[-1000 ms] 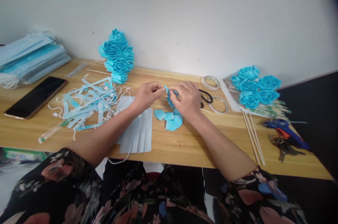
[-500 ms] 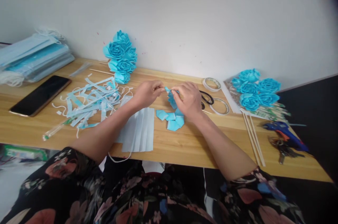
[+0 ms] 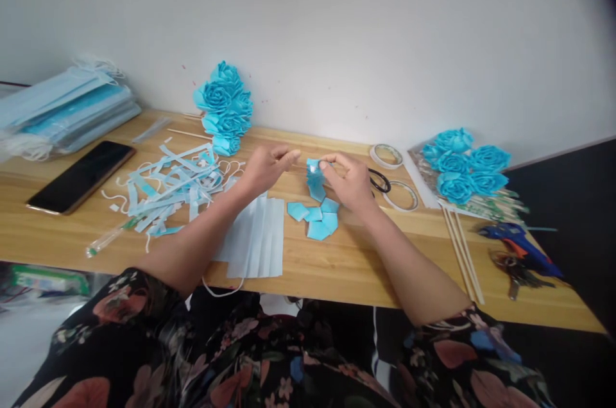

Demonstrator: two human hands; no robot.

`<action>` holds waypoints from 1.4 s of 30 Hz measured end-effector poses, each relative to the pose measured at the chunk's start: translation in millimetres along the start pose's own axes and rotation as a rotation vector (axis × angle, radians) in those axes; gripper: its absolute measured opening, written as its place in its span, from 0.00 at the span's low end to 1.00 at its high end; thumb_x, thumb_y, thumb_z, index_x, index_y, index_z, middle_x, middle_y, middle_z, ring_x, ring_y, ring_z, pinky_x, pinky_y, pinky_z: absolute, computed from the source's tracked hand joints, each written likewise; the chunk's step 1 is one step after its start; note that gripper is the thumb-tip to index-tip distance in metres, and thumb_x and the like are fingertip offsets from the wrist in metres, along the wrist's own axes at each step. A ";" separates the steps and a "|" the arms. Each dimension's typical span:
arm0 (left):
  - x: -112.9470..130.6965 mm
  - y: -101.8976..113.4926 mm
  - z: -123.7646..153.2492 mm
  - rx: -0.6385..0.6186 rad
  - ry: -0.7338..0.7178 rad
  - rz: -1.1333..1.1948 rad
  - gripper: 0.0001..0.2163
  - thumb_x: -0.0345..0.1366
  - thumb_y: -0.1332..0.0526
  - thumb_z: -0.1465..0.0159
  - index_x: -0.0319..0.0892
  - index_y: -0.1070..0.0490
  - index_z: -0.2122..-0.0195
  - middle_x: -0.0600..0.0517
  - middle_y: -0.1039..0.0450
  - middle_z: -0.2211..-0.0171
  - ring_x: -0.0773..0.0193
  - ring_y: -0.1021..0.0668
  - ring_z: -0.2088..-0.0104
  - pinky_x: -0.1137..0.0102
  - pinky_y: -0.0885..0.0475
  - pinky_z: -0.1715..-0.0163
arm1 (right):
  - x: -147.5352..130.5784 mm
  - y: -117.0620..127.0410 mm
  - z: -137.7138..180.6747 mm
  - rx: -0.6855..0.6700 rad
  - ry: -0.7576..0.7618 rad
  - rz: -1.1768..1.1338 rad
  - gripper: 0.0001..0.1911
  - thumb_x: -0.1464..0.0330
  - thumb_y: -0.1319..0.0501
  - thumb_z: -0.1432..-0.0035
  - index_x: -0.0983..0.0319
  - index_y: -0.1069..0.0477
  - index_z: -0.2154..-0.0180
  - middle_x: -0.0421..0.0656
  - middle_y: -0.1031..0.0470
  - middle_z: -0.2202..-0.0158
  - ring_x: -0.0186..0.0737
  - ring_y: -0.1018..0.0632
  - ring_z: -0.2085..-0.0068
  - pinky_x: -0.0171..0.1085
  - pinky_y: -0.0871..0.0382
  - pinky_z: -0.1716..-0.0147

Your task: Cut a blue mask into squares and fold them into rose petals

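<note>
My right hand (image 3: 349,178) pinches a small light-blue piece of mask fabric (image 3: 312,164) between thumb and fingers. Just left of it and apart from the fabric is my left hand (image 3: 269,170), its thumb and fingertips together. Whether anything is between those fingertips I cannot make out. Under the right hand's piece stands a scalloped blue strip (image 3: 316,187), partly hidden. Several cut blue petals (image 3: 318,222) lie on the table below the hands. A pleated face mask (image 3: 260,238) lies by my left forearm.
Mask scraps (image 3: 168,183), a phone (image 3: 81,177) and stacked masks (image 3: 72,106) are on the left. Blue flowers (image 3: 224,103) lean at the wall. Tape rolls (image 3: 402,196), black-handled scissors (image 3: 380,180), more flowers (image 3: 455,161), sticks (image 3: 462,254), a glue gun (image 3: 522,247) and keys (image 3: 517,273) lie right.
My left hand has let go of the blue fabric piece and drawn slightly away. The piece, stretched between both hands before, now hangs from my right hand's fingers.
</note>
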State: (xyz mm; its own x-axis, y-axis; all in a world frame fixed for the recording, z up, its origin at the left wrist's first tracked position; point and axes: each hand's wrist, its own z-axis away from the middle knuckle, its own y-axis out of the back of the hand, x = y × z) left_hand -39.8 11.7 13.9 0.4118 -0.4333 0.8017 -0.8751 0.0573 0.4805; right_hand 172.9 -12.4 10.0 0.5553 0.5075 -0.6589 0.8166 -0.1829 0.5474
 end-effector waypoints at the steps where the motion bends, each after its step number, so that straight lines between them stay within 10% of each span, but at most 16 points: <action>1: 0.5 -3.2 1.2 0.005 0.010 0.034 0.18 0.47 0.44 0.36 0.39 0.31 0.78 0.53 0.32 0.79 0.67 0.30 0.75 0.71 0.39 0.72 | 0.0 -1.3 0.9 -0.019 -0.045 -0.070 0.07 0.64 0.40 0.41 0.59 0.25 0.68 0.40 0.20 0.67 0.40 0.23 0.63 0.40 0.31 0.59; 8: 12.5 -16.3 8.9 -0.182 0.075 0.514 0.16 0.48 0.34 0.42 0.39 0.27 0.64 0.49 0.23 0.64 0.62 0.24 0.62 0.69 0.31 0.59 | -1.3 -2.7 1.5 -0.051 -0.310 -0.551 0.10 0.60 0.36 0.45 0.59 0.28 0.72 0.36 0.29 0.74 0.35 0.29 0.69 0.36 0.34 0.66; 19: 8.0 -25.6 10.6 -0.069 0.351 0.759 0.12 0.40 0.32 0.48 0.40 0.34 0.75 0.57 0.34 0.78 0.72 0.33 0.78 0.74 0.37 0.74 | 9.3 0.9 -2.0 -0.114 -0.427 -0.817 0.15 0.54 0.38 0.45 0.56 0.25 0.60 0.41 0.22 0.60 0.43 0.23 0.55 0.45 0.30 0.48; 28: 10.1 -27.8 11.0 -0.097 0.318 0.663 0.15 0.44 0.30 0.49 0.39 0.32 0.74 0.56 0.32 0.77 0.71 0.31 0.76 0.73 0.34 0.73 | 2.2 1.7 4.9 -0.103 -0.083 -0.283 0.17 0.59 0.37 0.41 0.56 0.26 0.51 0.44 0.22 0.51 0.45 0.23 0.49 0.47 0.33 0.44; 42: 14.2 -25.9 13.2 -0.172 0.344 0.683 0.18 0.51 0.34 0.43 0.39 0.29 0.69 0.54 0.30 0.74 0.69 0.28 0.74 0.73 0.32 0.72 | 5.0 -6.2 3.4 -0.090 -0.358 -0.459 0.13 0.56 0.35 0.46 0.59 0.28 0.72 0.37 0.28 0.74 0.36 0.29 0.69 0.36 0.34 0.65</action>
State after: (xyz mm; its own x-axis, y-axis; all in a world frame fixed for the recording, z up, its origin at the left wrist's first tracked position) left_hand -14.6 -7.8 8.1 -0.1233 0.0495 0.9911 -0.9229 0.3615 -0.1328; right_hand 171.2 -11.5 1.6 0.1790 0.1992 -0.9635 0.9782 0.0688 0.1960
